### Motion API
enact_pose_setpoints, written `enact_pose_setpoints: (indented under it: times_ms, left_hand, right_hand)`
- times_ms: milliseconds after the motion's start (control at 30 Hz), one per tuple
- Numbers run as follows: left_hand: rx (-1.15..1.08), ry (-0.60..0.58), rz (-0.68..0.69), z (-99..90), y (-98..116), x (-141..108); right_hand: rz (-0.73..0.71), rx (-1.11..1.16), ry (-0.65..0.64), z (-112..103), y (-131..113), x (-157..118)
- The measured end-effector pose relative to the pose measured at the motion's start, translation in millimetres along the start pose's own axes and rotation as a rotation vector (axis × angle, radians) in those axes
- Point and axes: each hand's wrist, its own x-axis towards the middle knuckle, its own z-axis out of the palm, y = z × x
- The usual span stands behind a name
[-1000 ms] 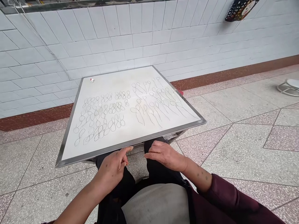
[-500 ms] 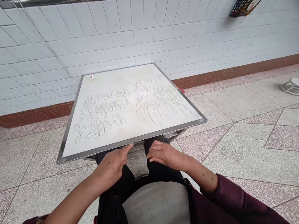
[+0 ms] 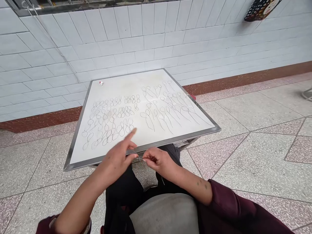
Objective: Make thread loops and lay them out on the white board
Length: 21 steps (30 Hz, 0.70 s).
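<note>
My left hand [image 3: 119,157] is at the board's front edge, its index finger stretched out over the white surface and its thumb near a thin wire loop [image 3: 133,151]. Close to its right, my right hand [image 3: 157,160] pinches the thin wire between thumb and fingers; a loose end shows below that hand. The white board [image 3: 117,89] with a grey metal rim lies in front of me. Figure-eight wire shapes [image 3: 125,112] lie in rows on its left half, and single loops with long tails [image 3: 168,113] on its right half.
A small white and red object [image 3: 101,83] sits at the board's far left corner. Behind the board stands a white tiled wall [image 3: 134,45]. A patterned bag [image 3: 262,9] hangs at the upper right, and part of a stool [image 3: 307,94] shows at the right edge.
Both hands have come together by the board's front edge. My left index finger now reaches over the board. A thin wire has come into view between the hands. The view has shifted slightly.
</note>
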Motion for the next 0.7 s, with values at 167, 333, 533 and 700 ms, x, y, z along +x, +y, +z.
enact_pose_setpoints:
  times_ms: [167,333,533,700]
  left_hand:
    - [-0.492,0.621,-0.187,16.6,-17.2,-8.8]
    - [-0.770,0.456,-0.300,67.9,-18.8,-17.0]
    - [-0.864,0.468,-0.227,83.9,-12.1,-16.4]
    - [-0.914,0.454,-0.224,84.0,-13.8,-19.2]
  right_hand:
    - [0.151,0.093,0.197,3.3,-6.2,-0.8]
    - [0.031,-0.065,0.269,10.8,-8.3,-1.5]
    - [-0.145,-0.284,0.264,12.5,-5.0,-5.1]
    - [0.054,0.181,0.117,11.0,-8.1,-6.6]
